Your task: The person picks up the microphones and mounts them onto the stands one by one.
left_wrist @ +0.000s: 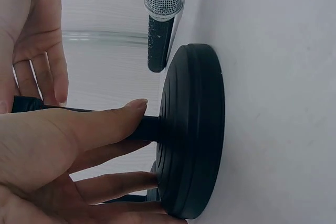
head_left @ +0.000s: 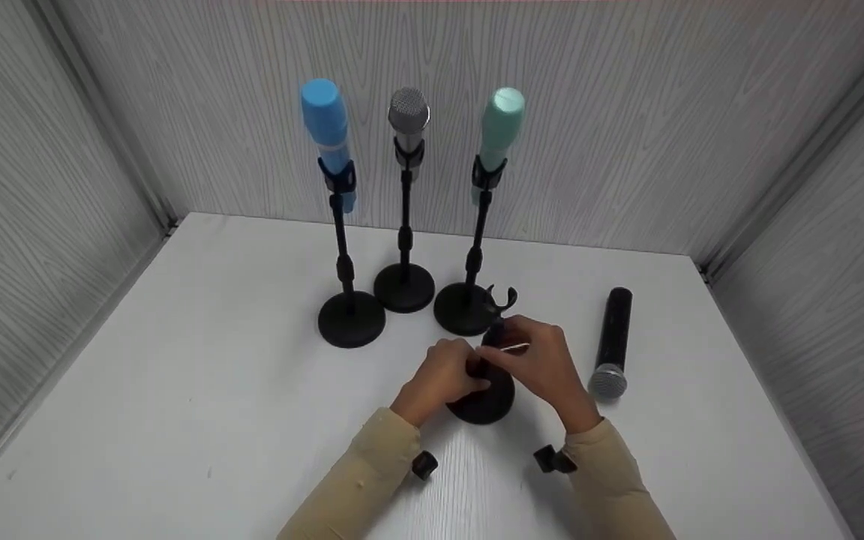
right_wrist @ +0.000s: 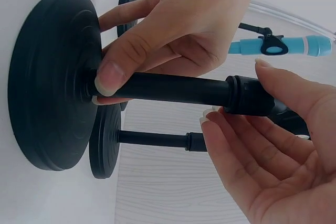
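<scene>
A black desktop microphone stand [head_left: 481,405] with a round base and an empty clip [head_left: 504,298] is between both hands. My left hand [head_left: 443,373] grips its pole low down, thumb and fingers around it just above the base [right_wrist: 55,82]. Higher up, my right hand [head_left: 541,358] pinches the collar [right_wrist: 247,95] of the pole between thumb and fingertips. The base appears to touch the white table in the left wrist view. On the right lies a black microphone [head_left: 613,337] with a silver mesh head, apart from both hands.
Behind the hands stand three similar stands, holding a blue microphone [head_left: 325,120], a silver-headed microphone [head_left: 409,112] and a mint green microphone [head_left: 502,124]. The closest base [head_left: 462,309] is just beyond the held stand. Grey wood-grain panels [head_left: 612,135] enclose the white table [head_left: 199,360].
</scene>
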Motion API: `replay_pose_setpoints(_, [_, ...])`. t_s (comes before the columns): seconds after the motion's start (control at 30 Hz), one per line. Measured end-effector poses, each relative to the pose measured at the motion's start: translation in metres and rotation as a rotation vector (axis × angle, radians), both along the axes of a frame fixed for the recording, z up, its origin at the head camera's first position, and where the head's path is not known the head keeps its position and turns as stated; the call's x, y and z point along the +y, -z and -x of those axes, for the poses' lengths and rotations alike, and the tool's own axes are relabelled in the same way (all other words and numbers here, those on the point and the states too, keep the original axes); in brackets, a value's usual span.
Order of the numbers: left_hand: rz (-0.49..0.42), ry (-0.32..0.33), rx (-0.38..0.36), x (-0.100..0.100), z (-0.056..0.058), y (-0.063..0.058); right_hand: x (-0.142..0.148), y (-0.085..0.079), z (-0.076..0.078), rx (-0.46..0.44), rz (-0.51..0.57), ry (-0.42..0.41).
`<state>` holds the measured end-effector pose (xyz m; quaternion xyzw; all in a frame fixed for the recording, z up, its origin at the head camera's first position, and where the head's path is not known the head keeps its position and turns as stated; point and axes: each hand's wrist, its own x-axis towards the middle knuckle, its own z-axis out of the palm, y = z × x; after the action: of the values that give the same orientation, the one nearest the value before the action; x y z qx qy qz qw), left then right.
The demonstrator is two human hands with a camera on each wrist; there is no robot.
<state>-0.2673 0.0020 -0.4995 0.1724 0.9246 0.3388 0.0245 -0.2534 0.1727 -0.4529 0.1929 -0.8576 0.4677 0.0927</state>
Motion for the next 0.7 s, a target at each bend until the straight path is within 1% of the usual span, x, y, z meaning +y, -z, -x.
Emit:
replay_pose_setpoints(0.2, [0.004, -0.011, -0.007, -0.0004, -0.0013, -0.0015, -0.0026, -0.0004, -0.0003, 0.01, 0.0, -0.003])
replay_pose_setpoints(0.43, [0.019, -0.014, 0.003, 0.0008, -0.0011, -0.0027, -0.0048, 0.0002, 0.0019, 0.093, -0.02, 0.012])
replay_pose_setpoints(0.7, [0.017, -0.005, 0.025, 0.0006, -0.0022, 0.0014, -0.004, 0.0028, 0.0014, 0.116, -0.001, -0.002])
